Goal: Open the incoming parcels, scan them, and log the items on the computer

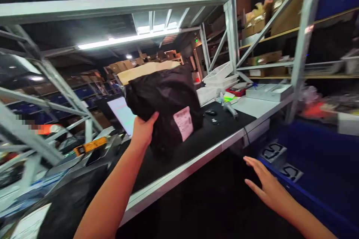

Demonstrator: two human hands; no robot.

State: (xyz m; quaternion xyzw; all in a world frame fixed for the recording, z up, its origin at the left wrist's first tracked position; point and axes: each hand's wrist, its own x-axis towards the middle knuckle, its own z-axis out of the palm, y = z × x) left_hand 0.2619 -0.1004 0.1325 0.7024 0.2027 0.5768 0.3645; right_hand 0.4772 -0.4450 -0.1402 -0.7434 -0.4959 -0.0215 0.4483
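My left hand [144,130] grips the lower left side of a black plastic mailing bag [165,97], thumb on its front and the other fingers out of sight behind. A white printed label [183,123] is stuck on the bag's front, and a cream-coloured strip [148,70] shows along its top. The bag is over the black desk mat [179,157]; whether it touches the mat I cannot tell. My right hand [263,183] is off the desk's front edge, fingers stretched out with nothing in them, close to a blue bin [316,149].
Behind the bag stands a lit screen [120,110]. A mouse [210,112] and a handheld scanner [230,110] lie on the mat's right part. White trays [221,80] sit farther back. Small boxes [276,153] lie in the blue bin. Metal posts [301,44] frame the desk.
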